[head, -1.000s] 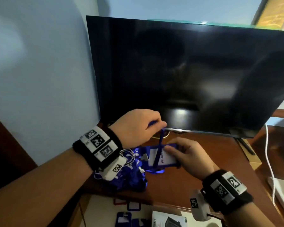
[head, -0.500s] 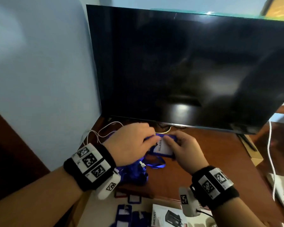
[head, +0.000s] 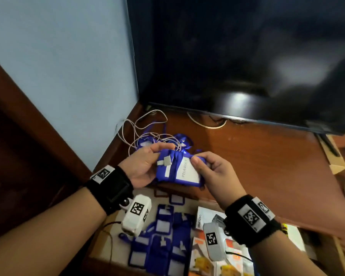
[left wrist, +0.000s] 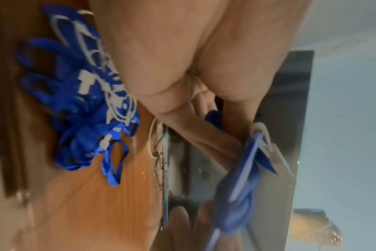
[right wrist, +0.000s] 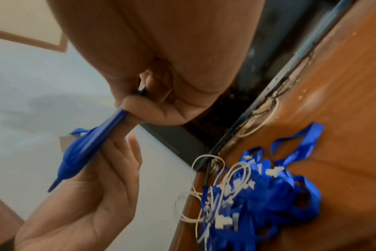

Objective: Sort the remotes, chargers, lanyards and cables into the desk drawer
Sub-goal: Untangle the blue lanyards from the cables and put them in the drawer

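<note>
head view, both hands pinching lanyard (head: 177, 169)

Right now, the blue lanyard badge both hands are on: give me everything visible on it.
The badge holder is blue, plastic-looking, with a white card insert printed with text that is too blurred to read. Its blue ribbon strap is wound around the middle, with a whitish clip against it. It is held in the air above the desk edge, tilted, card face up. The left hand grips one end and the right hand pinches the other, thumb on the card.

Both forearms are reaching forward, the left hand (head: 145, 166) and right hand (head: 215, 172) pinching a lanyard badge (head: 179, 170) between them.
</note>
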`<state>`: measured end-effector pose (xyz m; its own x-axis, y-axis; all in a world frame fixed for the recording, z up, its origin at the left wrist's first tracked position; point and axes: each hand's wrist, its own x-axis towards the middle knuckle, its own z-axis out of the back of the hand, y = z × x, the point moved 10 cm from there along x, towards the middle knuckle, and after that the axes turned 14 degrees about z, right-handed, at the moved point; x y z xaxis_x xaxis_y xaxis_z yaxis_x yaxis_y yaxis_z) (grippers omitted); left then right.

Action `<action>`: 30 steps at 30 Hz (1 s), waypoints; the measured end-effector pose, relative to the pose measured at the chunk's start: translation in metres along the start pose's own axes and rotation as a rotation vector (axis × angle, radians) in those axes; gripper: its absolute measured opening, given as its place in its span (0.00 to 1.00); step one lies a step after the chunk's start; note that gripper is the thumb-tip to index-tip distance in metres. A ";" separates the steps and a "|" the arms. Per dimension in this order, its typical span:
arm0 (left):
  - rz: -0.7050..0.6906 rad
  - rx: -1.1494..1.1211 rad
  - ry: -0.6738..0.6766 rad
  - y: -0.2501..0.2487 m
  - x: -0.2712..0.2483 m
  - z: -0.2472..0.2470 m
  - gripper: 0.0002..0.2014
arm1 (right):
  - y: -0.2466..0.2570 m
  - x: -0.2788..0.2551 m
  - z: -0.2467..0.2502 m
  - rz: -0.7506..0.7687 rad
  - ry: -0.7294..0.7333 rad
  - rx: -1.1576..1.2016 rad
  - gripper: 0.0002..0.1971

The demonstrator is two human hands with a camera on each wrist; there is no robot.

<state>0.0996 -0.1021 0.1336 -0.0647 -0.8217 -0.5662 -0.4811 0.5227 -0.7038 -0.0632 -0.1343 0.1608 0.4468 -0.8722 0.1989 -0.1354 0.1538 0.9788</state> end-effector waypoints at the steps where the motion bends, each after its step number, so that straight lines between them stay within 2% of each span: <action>1: 0.006 -0.052 0.001 0.010 -0.002 0.008 0.14 | -0.008 -0.003 -0.005 -0.041 -0.024 0.025 0.07; 3: 0.023 -0.177 0.012 0.028 -0.005 0.022 0.17 | -0.032 -0.008 -0.008 -0.103 -0.080 0.023 0.11; 5: 0.055 -0.288 0.043 0.045 -0.010 0.031 0.19 | -0.060 -0.014 -0.006 -0.161 -0.117 -0.091 0.18; 8: 0.076 -0.263 0.047 0.062 -0.014 0.042 0.21 | -0.091 -0.026 -0.016 -0.271 -0.046 -0.285 0.28; 10: 0.048 -0.086 -0.074 0.073 -0.008 0.061 0.17 | -0.107 -0.039 -0.040 -0.373 0.135 -0.354 0.30; 12: 0.043 0.081 -0.207 0.087 0.001 0.088 0.13 | -0.125 -0.059 -0.064 -0.457 0.408 -0.488 0.32; 15: 0.144 0.344 -0.265 0.121 0.020 0.126 0.10 | -0.145 -0.082 -0.083 -0.405 0.798 -0.802 0.26; 17: 0.248 0.562 -0.289 0.148 0.034 0.150 0.08 | -0.152 -0.085 -0.079 -0.375 0.875 -0.944 0.21; 19: 0.351 0.734 -0.334 0.177 0.053 0.181 0.06 | -0.154 -0.074 -0.067 -0.360 0.805 -1.013 0.18; 21: 0.418 0.823 -0.345 0.200 0.073 0.202 0.03 | -0.146 -0.056 -0.051 -0.327 0.661 -1.050 0.15; 23: 0.438 0.901 -0.380 0.204 0.083 0.207 0.07 | -0.137 -0.036 -0.035 -0.291 0.534 -1.059 0.14; 26: 0.444 0.967 -0.439 0.198 0.089 0.206 0.12 | -0.126 -0.009 -0.020 -0.256 0.431 -1.056 0.11; 30: 0.490 0.991 -0.459 0.208 0.101 0.213 0.10 | -0.128 0.025 -0.016 -0.219 0.345 -1.037 0.08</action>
<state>0.1793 -0.0285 -0.1612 0.3617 -0.4339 -0.8252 0.4036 0.8707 -0.2810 -0.0202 -0.1685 0.0408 0.6138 -0.7773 -0.1378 0.7087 0.4657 0.5300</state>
